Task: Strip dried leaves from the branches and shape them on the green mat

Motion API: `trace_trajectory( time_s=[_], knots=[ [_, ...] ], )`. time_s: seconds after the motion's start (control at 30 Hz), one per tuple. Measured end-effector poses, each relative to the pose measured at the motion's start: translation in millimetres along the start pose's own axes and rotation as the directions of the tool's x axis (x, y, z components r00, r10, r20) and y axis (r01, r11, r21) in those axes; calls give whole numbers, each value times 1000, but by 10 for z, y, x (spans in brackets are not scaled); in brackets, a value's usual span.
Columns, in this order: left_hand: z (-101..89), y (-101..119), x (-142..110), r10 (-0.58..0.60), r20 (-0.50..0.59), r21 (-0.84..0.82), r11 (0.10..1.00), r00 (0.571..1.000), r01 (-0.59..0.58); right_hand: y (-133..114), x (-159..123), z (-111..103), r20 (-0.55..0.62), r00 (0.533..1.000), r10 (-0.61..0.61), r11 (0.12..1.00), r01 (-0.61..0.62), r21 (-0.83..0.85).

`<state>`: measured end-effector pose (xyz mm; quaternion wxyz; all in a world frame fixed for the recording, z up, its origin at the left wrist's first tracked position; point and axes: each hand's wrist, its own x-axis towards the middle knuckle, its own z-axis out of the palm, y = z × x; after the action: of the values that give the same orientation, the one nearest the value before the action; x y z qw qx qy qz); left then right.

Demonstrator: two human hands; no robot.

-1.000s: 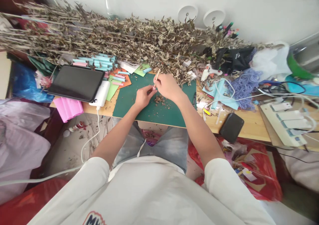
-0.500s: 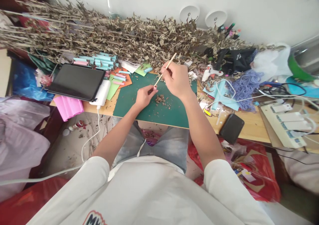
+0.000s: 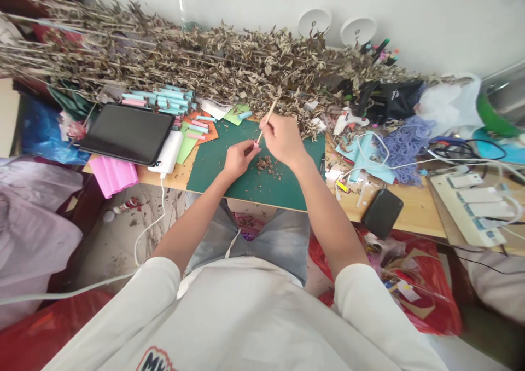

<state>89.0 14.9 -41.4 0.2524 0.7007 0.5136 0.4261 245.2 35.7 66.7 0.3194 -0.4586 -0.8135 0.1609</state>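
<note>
My left hand (image 3: 239, 158) is closed around a small pink paper tube (image 3: 256, 144), most of it hidden by the fingers. In my right hand (image 3: 284, 137) is a thin wooden stick (image 3: 268, 117), pinched and tilted, its lower end at the tube's mouth. Whether the tip is inside the tube I cannot tell. Both hands are above a green cutting mat (image 3: 213, 163). On the mat, just right of my left hand, lies a small heap of crumbled dry leaves (image 3: 266, 164).
Dried leafy stalks (image 3: 229, 59) stretch along the wall. Left are blue paper tubes (image 3: 174, 97), a black tablet (image 3: 129, 133) and a white power bank (image 3: 167, 155). Right are a glue gun (image 3: 348, 120), purple yarn (image 3: 410, 141), a black case (image 3: 382, 212) and a power strip (image 3: 471, 207).
My right hand rose with the stick, showing more of its length, then came back down toward the pink tube. My left hand stayed nearly in place, holding the tube.
</note>
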Motion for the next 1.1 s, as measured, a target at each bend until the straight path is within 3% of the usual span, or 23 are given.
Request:
trace_trajectory(
  time_s=[0.13,0.33,0.43,0.53,0.63,0.77,0.9,1.1],
  knots=[
    [12,-11,-6,7,-14,11,1000,1000,-6,-16,14,-165,-114,993,-10,1000,12,17],
    [12,-2,-5,15,-12,4,1000,1000,-15,-49,-3,-181,-110,994,-2,1000,4,14],
    [4,4,-1,7,-17,5,1000,1000,-7,-27,-12,-83,-75,997,5,1000,-4,17],
    [1,1,2,5,-10,-7,1000,1000,-5,2,-13,5,31,1000,-7,1000,6,13],
    [6,-4,1,3,-8,-13,1000,1000,-3,12,-17,-7,74,997,-4,1000,3,19],
    [14,-2,-5,-1,-20,-19,1000,1000,0,4,-44,-171,-105,994,25,999,-21,33],
    [14,-5,-9,5,-17,15,1000,1000,-4,29,-103,-255,-302,950,78,997,-71,36],
    [15,-22,-1,0,-8,21,1000,1000,0,86,-185,-108,-294,950,108,994,-92,65]
  ],
)
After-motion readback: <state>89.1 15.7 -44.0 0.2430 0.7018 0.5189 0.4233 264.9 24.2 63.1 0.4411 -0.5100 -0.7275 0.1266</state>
